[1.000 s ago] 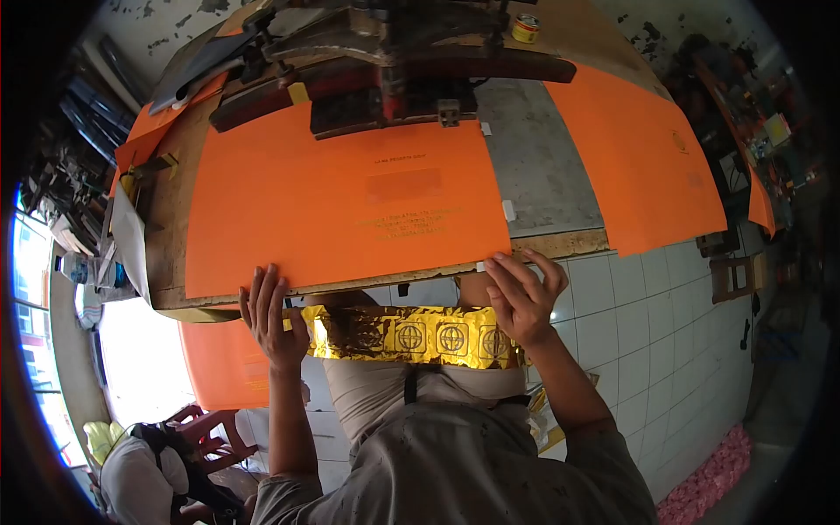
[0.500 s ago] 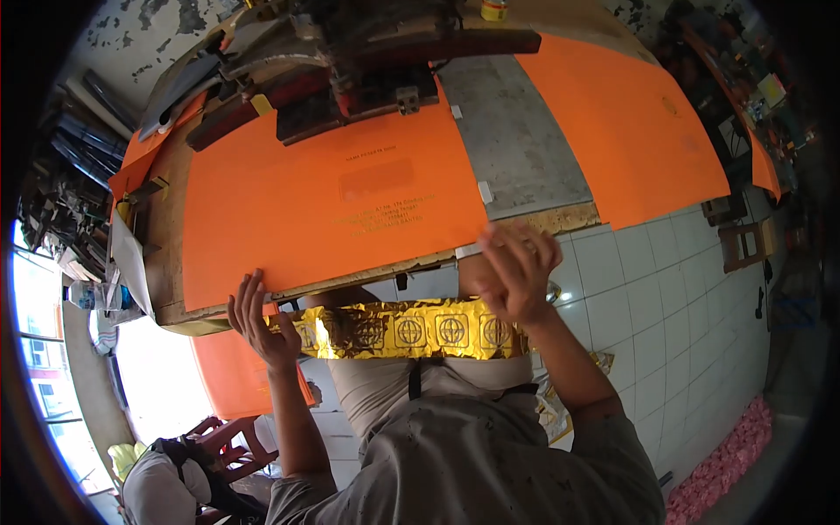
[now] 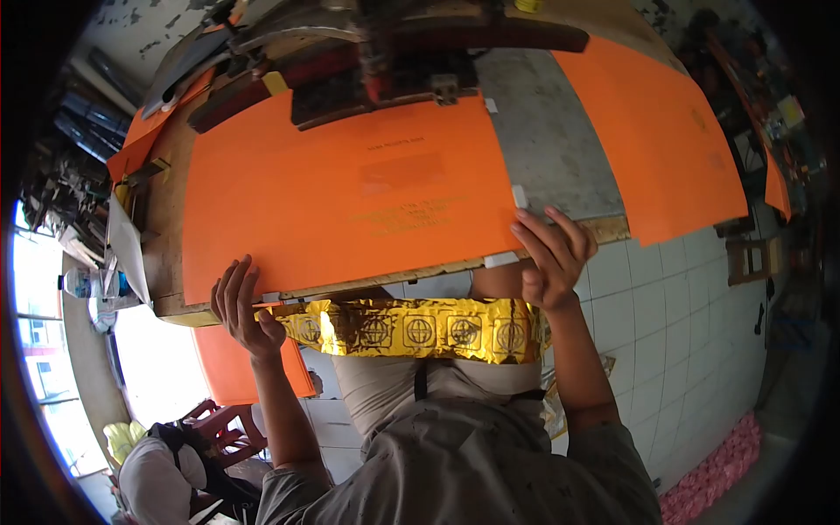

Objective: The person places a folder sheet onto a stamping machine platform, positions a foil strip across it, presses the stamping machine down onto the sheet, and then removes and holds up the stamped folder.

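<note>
A large orange sheet (image 3: pixel 289 192) with small printed lines lies on the worktable under a dark metal press (image 3: pixel 376 70). My left hand (image 3: pixel 241 306) rests at the sheet's near left edge, its fingers spread and holding nothing. At the near right corner my right hand (image 3: pixel 556 258) has its fingers apart, the fingertips touching the sheet's right edge beside a small white tab (image 3: pixel 520 197). Another white tab (image 3: pixel 501 260) sits at the table edge. A gold foil strip (image 3: pixel 420 331) with globe marks stretches below the table edge, across my lap.
Another orange sheet (image 3: pixel 656 149) lies at the right, past a grey plate (image 3: pixel 560 131). More orange sheets (image 3: pixel 236 359) hang low at the left, near a red stool (image 3: pixel 232 429). A person (image 3: pixel 157 477) is at the lower left. Pink material (image 3: pixel 713 472) lies on the floor.
My right hand has moved up and right from near the table edge to the sheet's right edge. My left hand stays at the near left edge. The camera view has shifted.
</note>
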Tool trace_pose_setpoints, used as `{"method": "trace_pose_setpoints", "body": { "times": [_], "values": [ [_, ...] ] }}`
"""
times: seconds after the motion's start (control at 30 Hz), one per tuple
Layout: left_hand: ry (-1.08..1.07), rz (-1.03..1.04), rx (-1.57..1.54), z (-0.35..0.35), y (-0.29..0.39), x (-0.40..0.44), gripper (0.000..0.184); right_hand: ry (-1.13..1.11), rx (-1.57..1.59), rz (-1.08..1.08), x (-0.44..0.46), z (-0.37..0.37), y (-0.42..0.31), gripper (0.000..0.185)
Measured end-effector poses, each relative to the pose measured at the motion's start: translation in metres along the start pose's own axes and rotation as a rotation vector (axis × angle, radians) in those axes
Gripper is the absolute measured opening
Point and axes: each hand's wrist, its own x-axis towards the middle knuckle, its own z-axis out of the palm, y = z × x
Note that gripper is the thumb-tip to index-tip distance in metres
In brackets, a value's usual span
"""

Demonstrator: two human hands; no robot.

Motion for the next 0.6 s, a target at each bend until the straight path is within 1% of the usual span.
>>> {"method": "trace_pose_setpoints", "body": {
  "times": [0.1, 0.17, 0.2, 0.3, 0.4, 0.5, 0.6],
  "values": [
    [0.044, -0.026, 0.013, 0.007, -0.005, 0.003, 0.064, -0.016, -0.035, -0.034, -0.002, 0.001, 0.002, 0.054],
    [0.057, -0.041, 0.027, 0.014, -0.004, 0.002, 0.066, 0.021, -0.055, -0.064, -0.006, 0.006, 0.005, 0.057],
    [0.097, -0.058, 0.074, 0.018, 0.000, 0.005, 0.067, 0.045, -0.061, -0.069, -0.009, 0.010, 0.005, 0.058],
    [0.219, -0.069, 0.103, 0.032, -0.005, -0.003, 0.065, 0.110, -0.117, -0.126, -0.012, 0.020, 0.010, 0.061],
    [0.276, -0.073, 0.117, 0.038, -0.007, -0.005, 0.063, 0.127, -0.164, -0.149, -0.017, 0.025, 0.012, 0.060],
    [0.287, -0.079, 0.133, 0.041, -0.010, -0.010, 0.061, 0.157, -0.143, -0.115, -0.019, 0.030, 0.013, 0.060],
    [0.309, -0.088, 0.118, 0.042, -0.010, -0.012, 0.062, 0.142, -0.161, -0.130, -0.019, 0.026, 0.012, 0.059]
  ]
}}
